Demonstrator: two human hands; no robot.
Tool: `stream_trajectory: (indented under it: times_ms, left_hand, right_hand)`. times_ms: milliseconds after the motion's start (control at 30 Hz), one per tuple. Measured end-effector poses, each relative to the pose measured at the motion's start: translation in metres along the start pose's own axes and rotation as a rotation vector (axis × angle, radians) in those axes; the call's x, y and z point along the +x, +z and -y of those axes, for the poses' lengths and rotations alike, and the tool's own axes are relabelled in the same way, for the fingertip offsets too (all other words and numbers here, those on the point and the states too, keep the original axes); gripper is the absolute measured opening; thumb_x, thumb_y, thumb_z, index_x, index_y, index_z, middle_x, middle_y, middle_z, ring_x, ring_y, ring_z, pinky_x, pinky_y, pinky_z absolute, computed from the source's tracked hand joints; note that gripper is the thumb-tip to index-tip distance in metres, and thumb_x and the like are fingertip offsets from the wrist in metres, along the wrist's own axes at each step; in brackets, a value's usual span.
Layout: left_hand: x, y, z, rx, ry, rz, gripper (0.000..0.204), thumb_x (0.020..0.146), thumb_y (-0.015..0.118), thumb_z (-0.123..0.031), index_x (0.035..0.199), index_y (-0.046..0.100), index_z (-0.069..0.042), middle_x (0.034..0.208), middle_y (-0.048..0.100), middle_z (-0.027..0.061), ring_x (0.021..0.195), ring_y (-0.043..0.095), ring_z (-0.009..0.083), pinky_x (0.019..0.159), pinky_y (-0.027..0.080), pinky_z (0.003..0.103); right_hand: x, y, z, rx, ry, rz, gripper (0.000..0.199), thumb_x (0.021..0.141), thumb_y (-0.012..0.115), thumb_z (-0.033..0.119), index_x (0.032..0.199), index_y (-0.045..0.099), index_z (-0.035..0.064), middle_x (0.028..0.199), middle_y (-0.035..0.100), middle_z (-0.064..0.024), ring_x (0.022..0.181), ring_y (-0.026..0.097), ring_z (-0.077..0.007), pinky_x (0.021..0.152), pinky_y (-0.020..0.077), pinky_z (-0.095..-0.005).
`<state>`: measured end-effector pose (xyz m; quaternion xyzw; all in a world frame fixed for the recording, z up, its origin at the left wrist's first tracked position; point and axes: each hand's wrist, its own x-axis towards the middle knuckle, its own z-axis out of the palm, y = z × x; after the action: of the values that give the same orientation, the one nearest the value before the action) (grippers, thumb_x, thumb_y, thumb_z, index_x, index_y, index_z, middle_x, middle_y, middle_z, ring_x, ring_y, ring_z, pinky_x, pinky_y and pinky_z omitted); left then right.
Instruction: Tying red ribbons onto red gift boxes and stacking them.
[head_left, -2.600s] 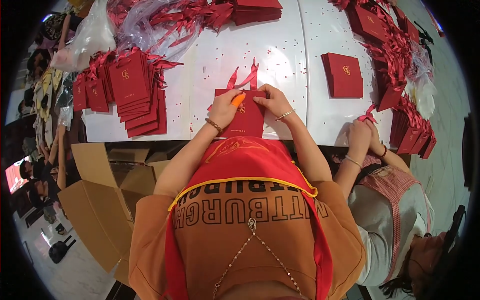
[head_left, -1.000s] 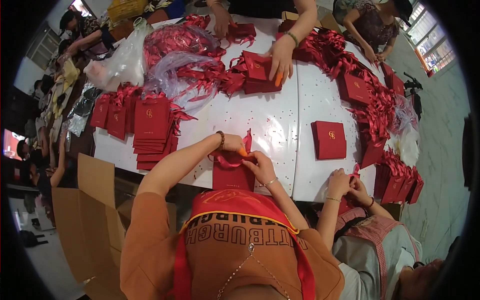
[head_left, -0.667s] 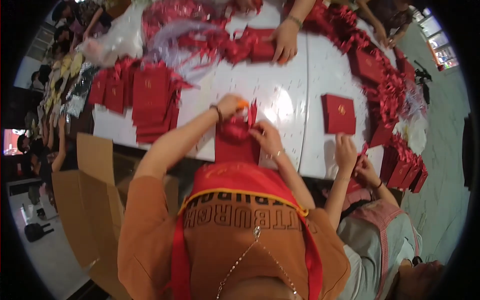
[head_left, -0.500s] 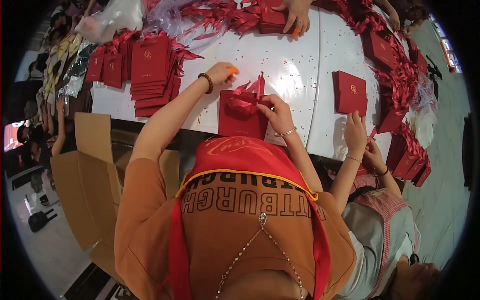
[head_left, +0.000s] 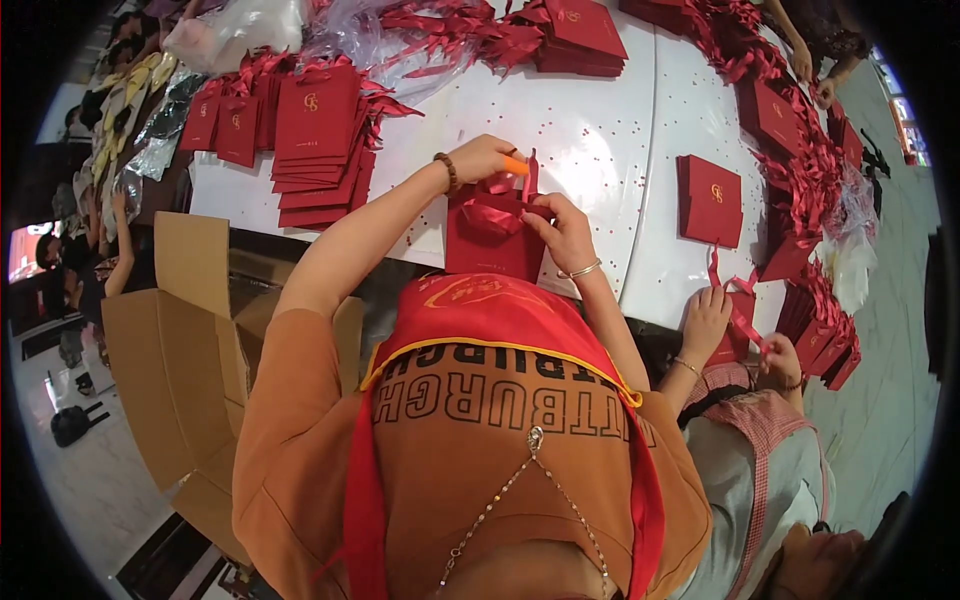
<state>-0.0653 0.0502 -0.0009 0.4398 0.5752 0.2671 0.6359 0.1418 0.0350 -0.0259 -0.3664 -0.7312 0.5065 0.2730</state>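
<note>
A red paper gift bag (head_left: 494, 250) lies on the white table right in front of me, its mouth pointing away. Looped over its upper part is a glossy red ribbon (head_left: 494, 216). My left hand (head_left: 485, 163), with an orange cover on one finger and a beaded bracelet at the wrist, is closed at the ribbon loop above the bag's mouth. At the bag's upper right edge my right hand (head_left: 562, 230) pinches the bag and ribbon between thumb and fingers. What sits between the left fingertips is partly hidden.
Finished-looking stacks of red bags (head_left: 318, 125) stand at the left, more (head_left: 580, 38) at the far side. A flat pair of bags (head_left: 710, 200) lies right. A neighbour's hands (head_left: 706, 322) handle a ribboned bag. An open cardboard box (head_left: 175, 370) stands left, below the table.
My left hand has moved right, onto the ribbon; my right hand stays at the bag. The hand on the far stack has gone from view. The neighbour's hands have drawn apart along a ribbon.
</note>
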Motion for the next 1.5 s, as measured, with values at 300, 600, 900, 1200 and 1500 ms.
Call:
stream_trajectory:
  times_ms: [300,600,900,1200,1500]
  left_hand:
    - [0.010,0.009,-0.002,0.188,-0.015,0.102,0.032,0.086,0.050,-0.031,0.093,0.065,-0.004,0.069,0.056,-0.0003,0.056,0.044,0.0074,0.050,0.035,0.022]
    - [0.008,0.011,0.014,0.225,0.135,0.109,0.028,0.087,0.048,-0.023,0.089,0.062,0.001,0.080,0.061,0.0044,0.078,0.054,0.0133,0.078,0.041,0.026]
    - [0.017,-0.027,0.000,-0.404,0.068,-0.286,0.025,0.083,0.055,-0.027,0.088,0.063,-0.004,0.077,0.056,-0.0004,0.072,0.049,0.0091,0.065,0.039,0.024]
    - [-0.019,-0.044,0.011,-0.418,0.016,-0.359,0.051,0.084,0.047,-0.049,0.120,0.046,-0.012,0.115,0.050,-0.0003,0.095,0.052,0.0114,0.073,0.044,0.030]
    - [-0.052,0.021,0.034,-0.232,0.278,-0.278,0.030,0.081,0.058,-0.007,0.109,0.050,0.001,0.092,0.060,0.0065,0.082,0.057,0.0129,0.073,0.047,0.026]
  right_hand:
    - [0.002,-0.002,0.004,-0.024,-0.027,-0.013,0.017,0.074,0.065,0.011,0.087,0.057,0.0033,0.079,0.057,-0.0101,0.064,0.053,-0.0211,0.059,0.0423,-0.0287]
    - [0.003,0.000,0.024,-0.465,-0.468,-0.333,0.023,0.073,0.064,0.014,0.095,0.058,0.0082,0.088,0.056,-0.0123,0.071,0.054,-0.0272,0.070,0.0452,-0.0321]
    - [-0.008,0.018,-0.005,0.398,0.089,0.110,0.054,0.085,0.056,0.008,0.130,0.027,0.0085,0.107,0.052,-0.0078,0.098,0.050,-0.0117,0.087,0.0401,-0.0264]
    - [-0.002,0.012,-0.007,0.779,0.087,-0.221,0.042,0.085,0.054,0.008,0.122,0.034,0.0063,0.109,0.049,-0.0077,0.095,0.051,-0.0148,0.082,0.0434,-0.0268]
    - [0.026,0.002,0.011,0.589,0.283,-0.370,0.019,0.075,0.068,0.012,0.083,0.052,0.0076,0.072,0.056,-0.0032,0.067,0.053,-0.0088,0.056,0.0421,-0.0217]
